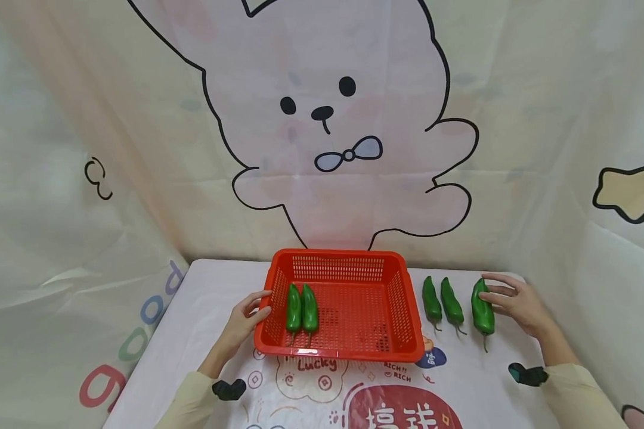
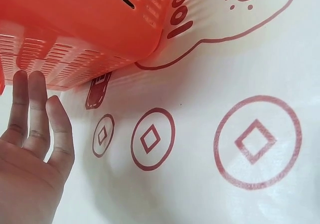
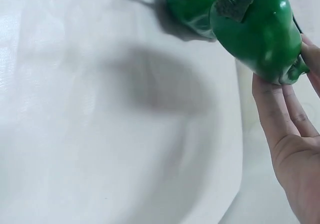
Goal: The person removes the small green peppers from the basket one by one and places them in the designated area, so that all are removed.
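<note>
My right hand point(image 1: 519, 301) holds a long green pepper point(image 1: 482, 310) between thumb and fingers at the table's right side. In the right wrist view the pepper point(image 3: 260, 34) hangs above the table, its shadow lying apart from it. My left hand point(image 1: 245, 319) touches the left side of a red plastic basket point(image 1: 338, 356). The left wrist view shows straight fingers point(image 2: 37, 104) against the basket's slotted outer wall; the thumb is out of that view. Two green peppers point(image 1: 294, 310) lie side by side in the left part of the basket, stems toward me.
Two more green peppers point(image 1: 432, 304) lie between the basket and my right hand. A white table cover point(image 1: 488, 393) with red printed drawings lies underneath. Behind the table hangs a cloth backdrop point(image 1: 386, 196) with a cartoon animal.
</note>
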Demonstrator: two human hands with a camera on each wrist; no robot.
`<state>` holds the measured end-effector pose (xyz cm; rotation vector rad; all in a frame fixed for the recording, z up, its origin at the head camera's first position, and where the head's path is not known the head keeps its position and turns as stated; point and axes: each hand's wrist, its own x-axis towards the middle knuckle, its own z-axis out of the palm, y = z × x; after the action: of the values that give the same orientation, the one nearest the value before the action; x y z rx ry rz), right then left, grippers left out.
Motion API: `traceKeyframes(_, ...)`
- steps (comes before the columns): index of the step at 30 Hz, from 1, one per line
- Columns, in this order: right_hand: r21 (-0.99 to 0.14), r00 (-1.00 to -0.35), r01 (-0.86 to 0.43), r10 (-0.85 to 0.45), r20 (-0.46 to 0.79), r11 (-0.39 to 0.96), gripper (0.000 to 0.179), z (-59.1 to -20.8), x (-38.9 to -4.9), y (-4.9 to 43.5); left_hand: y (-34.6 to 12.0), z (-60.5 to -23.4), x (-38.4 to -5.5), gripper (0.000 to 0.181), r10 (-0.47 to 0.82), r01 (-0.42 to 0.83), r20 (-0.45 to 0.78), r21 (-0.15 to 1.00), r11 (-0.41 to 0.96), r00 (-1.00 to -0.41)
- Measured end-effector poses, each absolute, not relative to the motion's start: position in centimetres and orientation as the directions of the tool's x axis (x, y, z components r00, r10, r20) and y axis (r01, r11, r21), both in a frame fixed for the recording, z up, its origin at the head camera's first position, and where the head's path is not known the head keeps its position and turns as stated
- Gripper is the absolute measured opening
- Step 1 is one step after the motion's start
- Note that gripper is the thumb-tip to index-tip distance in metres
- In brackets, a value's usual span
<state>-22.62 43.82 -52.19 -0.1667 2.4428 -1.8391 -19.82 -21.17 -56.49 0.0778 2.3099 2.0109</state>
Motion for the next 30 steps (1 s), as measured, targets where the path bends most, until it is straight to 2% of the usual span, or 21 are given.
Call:
traceKeyframes(6,-0.923,-0.993,-0.049,-0.12,0.003,0.382,0.052,-53.0,-23.7,43.5,-21.3,-56.2,-19.7,0.045,0.099,-0.023,-0.036,0.992,0.123,-0.994)
traceKeyframes(16,-0.918,-0.994,0.02,-0.095,-0.062,0.397,0.06,-54.6,-25.6,43.4,-21.1,-55.8,-19.6,0.048,0.106,-0.028,-0.041,0.992,0.123,-0.994)
traceKeyframes(21,-0.895,-0.99,0.01,-0.118,-0.07,0.446,0.066,-55.3,-26.3,43.5,-21.0,-55.9,-19.6,0.049,0.091,-0.029,-0.041,0.992,0.126,-0.995)
traceKeyframes(30,-0.849,-0.993,0.032,-0.08,-0.087,0.527,0.067,-56.5,-26.5,43.4,-21.1,-56.0,-19.7,0.048,0.105,-0.037,-0.049,0.992,0.117,-0.993)
